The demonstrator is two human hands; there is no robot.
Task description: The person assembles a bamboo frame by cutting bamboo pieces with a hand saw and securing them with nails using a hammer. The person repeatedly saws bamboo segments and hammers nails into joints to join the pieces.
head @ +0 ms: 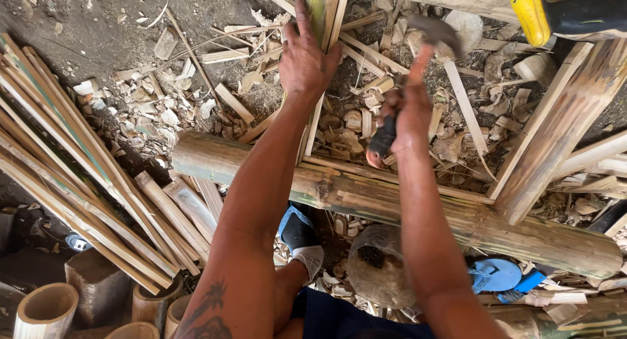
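Across the frame's middle lies 1 thick bamboo log point(392, 205), the rest for the work. Leaning over it, 1 split bamboo strip point(324, 25) runs away from the person toward the chip-littered ground point(98, 38). Left hand point(307, 58) lies flat on that strip, fingers spread narrow, pinning it. Right hand point(408, 113) is fisted around the handle of a chopping blade point(418, 51), head raised just right of the strip. Judged step: mid-splitting or trimming. Next stroke needs the strip steady, fingers out of the blade's path.
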